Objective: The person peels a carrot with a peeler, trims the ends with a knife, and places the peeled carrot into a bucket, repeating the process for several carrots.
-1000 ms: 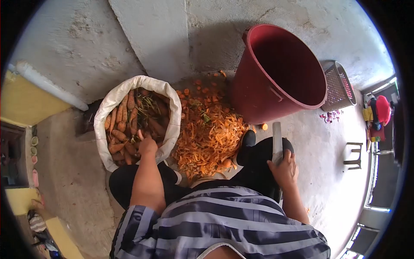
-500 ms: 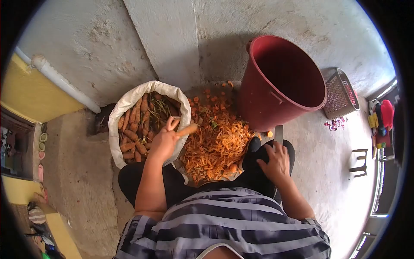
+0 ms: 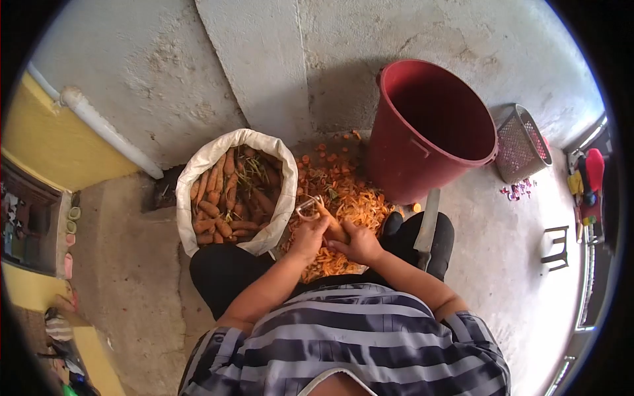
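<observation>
Over the heap of orange peelings (image 3: 360, 208), my two hands are close together in front of my body. My right hand (image 3: 361, 244) grips the thick end of a carrot (image 3: 335, 229). On its other side, my left hand (image 3: 309, 239) is closed on a peeler (image 3: 308, 206), whose head sticks out above the fingers beside the carrot's tip. A knife (image 3: 428, 224) with a broad blade rests along my right thigh, untouched by either hand. To the left, a white sack (image 3: 186, 224) with a rolled rim holds many unpeeled carrots (image 3: 231, 188).
A tall dark red bin (image 3: 389, 158) stands behind the peelings, near the concrete wall (image 3: 350, 39). Farther right are a grey perforated basket (image 3: 522, 148) and a small dark stool (image 3: 556, 248). Cut carrot ends (image 3: 322, 148) lie on the floor behind the heap.
My right hand has left the knife on my thigh and come across to grip the carrot. My left hand has moved right, away from the sack, over the peelings.
</observation>
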A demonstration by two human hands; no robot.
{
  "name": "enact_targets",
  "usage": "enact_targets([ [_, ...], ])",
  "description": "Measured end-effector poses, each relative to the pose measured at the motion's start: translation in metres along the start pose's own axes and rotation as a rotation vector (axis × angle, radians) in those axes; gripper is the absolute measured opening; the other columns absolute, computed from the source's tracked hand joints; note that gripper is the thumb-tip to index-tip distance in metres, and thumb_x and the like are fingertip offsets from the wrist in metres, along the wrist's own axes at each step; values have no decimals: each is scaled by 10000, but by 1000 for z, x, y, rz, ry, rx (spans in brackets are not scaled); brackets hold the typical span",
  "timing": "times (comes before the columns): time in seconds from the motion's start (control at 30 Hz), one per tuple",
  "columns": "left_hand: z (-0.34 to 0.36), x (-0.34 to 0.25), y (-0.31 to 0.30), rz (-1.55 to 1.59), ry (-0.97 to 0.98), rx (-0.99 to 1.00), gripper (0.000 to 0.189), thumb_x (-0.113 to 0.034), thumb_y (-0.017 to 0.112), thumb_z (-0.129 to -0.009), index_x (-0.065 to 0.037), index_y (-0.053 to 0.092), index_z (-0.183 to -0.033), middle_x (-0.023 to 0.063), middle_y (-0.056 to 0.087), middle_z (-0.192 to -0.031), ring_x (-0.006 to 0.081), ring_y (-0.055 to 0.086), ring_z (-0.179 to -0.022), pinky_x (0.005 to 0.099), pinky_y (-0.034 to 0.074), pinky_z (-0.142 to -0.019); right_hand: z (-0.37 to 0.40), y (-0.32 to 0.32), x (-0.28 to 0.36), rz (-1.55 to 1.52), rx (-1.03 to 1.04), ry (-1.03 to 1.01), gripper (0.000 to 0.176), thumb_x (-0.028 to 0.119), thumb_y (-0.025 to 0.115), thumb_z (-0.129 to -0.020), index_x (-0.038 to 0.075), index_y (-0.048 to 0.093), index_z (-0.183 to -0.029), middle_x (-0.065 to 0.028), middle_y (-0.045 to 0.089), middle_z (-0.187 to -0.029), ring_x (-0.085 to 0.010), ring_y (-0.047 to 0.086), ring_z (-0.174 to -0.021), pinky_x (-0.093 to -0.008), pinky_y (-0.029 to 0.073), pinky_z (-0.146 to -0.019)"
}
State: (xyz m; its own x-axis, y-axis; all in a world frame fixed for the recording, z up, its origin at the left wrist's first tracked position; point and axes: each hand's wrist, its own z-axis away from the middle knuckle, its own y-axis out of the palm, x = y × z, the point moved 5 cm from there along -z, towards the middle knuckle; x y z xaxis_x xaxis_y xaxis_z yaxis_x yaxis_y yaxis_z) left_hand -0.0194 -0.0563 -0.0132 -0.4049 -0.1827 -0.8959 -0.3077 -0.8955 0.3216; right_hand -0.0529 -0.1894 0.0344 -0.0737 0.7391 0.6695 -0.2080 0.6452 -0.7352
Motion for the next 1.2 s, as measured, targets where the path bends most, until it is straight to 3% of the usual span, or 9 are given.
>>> enact_targets([
  [0.17, -10, 7, -1, -110, -90, -185, 470, -376, 400, -927, 31, 448, -1157, 67, 558, -905, 142, 569, -742, 295, 442, -734, 4, -13, -26, -15, -220, -175, 488, 430, 666, -710, 37, 575, -985, -172, 565, -967, -349, 539, -914, -410, 449, -775],
  [0.3, -11, 24, -13, 140, -358, -106, 498, -389, 366, -932, -1, 393, -1242, 101, 563, -915, 198, 597, -741, 358, 452, -773, 17, -99, -11, 542, -855, 18, 336, 157, 644, -645, 86, 570, -965, -131, 460, -1151, -318, 405, -1079, -460, 315, -902],
  [0.4, -9, 19, -19, 6, -353, -175, 515, -410, 370, -925, -22, 380, -1262, 101, 550, -940, 207, 575, -854, 391, 421, -843, 30, -105, -53, 678, -565, 422, 316, 167, 563, -709, 112, 591, -1018, -123, 460, -1170, -305, 413, -1108, -497, 288, -924],
  [0.47, -24, 44, -35, -22, -337, -252, 405, -400, 376, -923, -53, 411, -1129, 96, 555, -855, 208, 585, -738, 404, 458, -743, 39, -104, -74, 644, -355, 594, 320, 164, 534, -727, 114, 587, -1038, -122, 467, -1152, -301, 427, -1093, -501, 293, -916],
  [0.57, -38, 69, -53, -52, -336, -224, 384, -404, 383, -919, -63, 419, -1090, 100, 561, -823, 207, 589, -693, 410, 472, -703, 45, -98, -85, 670, -383, 571, 346, 133, 498, -742, 127, 564, -1082, -136, 460, -1145, -313, 440, -1072, -490, 316, -893],
  [0.7, -30, 63, -48, -31, -436, -100, 594, -466, 378, -905, -25, 340, -1302, 144, 379, -1285, 270, 329, -1211, 434, 258, -996, 55, -104, -90, 747, -571, 609, 349, 106, 491, -751, 138, 557, -1092, -148, 413, -1224, -337, 449, -1062, -472, 361, -862],
  [0.8, -31, 69, -47, 17, -361, -223, 544, -464, 387, -903, -29, 407, -1229, 111, 500, -1058, 246, 485, -1030, 429, 360, -921, 60, -114, -98, 642, -481, 711, 345, 79, 490, -752, 142, 561, -1084, -149, 365, -1286, -345, 468, -1044, -442, 412, -820],
  [1.0, -10, 20, -9, 72, -268, -20, 467, -437, 406, -904, -24, 472, -1112, 66, 535, -837, 187, 584, -706, 346, 491, -643, 79, -131, -97, 606, -496, 695, 280, 56, 496, -749, 121, 613, -996, -159, 410, -1249, -366, 487, -999, -412, 454, -817],
  [1.2, -8, 0, 11, 234, -219, 102, 457, -423, 408, -904, -5, 493, -1070, 98, 571, -874, 187, 590, -778, 318, 494, -670, 74, -124, -66, 708, -597, 460, 265, 207, 558, -787, 77, 593, -1015, -159, 451, -1227, -361, 477, -1044, -414, 449, -804],
])
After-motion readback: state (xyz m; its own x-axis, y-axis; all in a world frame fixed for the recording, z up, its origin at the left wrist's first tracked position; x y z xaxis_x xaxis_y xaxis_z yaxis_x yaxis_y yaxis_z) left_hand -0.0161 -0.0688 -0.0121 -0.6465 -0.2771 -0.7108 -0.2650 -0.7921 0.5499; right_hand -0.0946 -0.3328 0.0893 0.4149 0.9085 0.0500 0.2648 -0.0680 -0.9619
